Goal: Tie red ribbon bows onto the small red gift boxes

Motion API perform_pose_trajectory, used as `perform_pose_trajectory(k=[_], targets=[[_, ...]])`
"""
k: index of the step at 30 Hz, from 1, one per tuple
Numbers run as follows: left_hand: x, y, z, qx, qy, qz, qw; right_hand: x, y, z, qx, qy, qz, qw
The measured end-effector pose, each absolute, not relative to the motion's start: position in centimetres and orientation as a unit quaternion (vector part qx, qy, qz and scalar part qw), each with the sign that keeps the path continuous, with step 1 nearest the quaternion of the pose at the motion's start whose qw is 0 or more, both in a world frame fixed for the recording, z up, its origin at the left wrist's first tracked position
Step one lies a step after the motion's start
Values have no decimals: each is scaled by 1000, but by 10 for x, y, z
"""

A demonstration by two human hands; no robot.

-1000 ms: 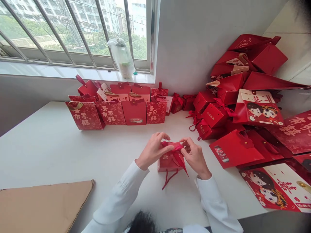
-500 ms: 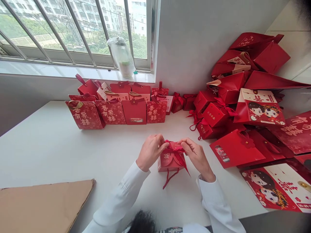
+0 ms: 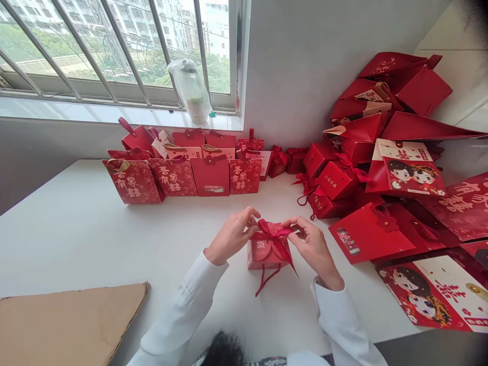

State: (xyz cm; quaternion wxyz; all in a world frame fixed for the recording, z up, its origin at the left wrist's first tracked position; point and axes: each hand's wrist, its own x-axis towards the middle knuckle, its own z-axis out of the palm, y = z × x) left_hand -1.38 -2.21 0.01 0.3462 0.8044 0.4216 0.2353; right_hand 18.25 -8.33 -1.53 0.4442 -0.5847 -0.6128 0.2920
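A small red gift box (image 3: pixel 263 253) stands on the white table in front of me, with a twisted red cord hanging from its near side. Across its top is a red ribbon bow (image 3: pixel 273 234), its long tail draped down the right side. My left hand (image 3: pixel 233 235) is at the bow's left loop, fingers curled and pinching the ribbon's edge. On the other side my right hand (image 3: pixel 313 248) holds the right loop between thumb and fingers.
Red gift bags (image 3: pixel 210 175) line the table's back edge. Red boxes (image 3: pixel 335 180) and flat printed bags (image 3: pixel 438 295) are heaped at right. A cardboard sheet (image 3: pixel 72 320) lies front left. A plastic-wrapped cup (image 3: pixel 196 101) stands on the windowsill.
Both hands have moved slightly apart, my left hand leftward and my right hand a little to the right. The bow's loops and knot show more fully, while the box stays in place.
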Motion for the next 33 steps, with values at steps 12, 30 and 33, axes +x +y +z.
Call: perform_pose_trajectory(k=[12,30,33], targets=[[4,-23,-15,774,452,324,302,176,-86,-15,-589,-629,263,434],[2,-20,-18,828,408,302,237,184,-85,-15,-623,-578,345,400],[5,-20,-20,833,404,302,226,182,-82,-20,-613,-565,357,420]])
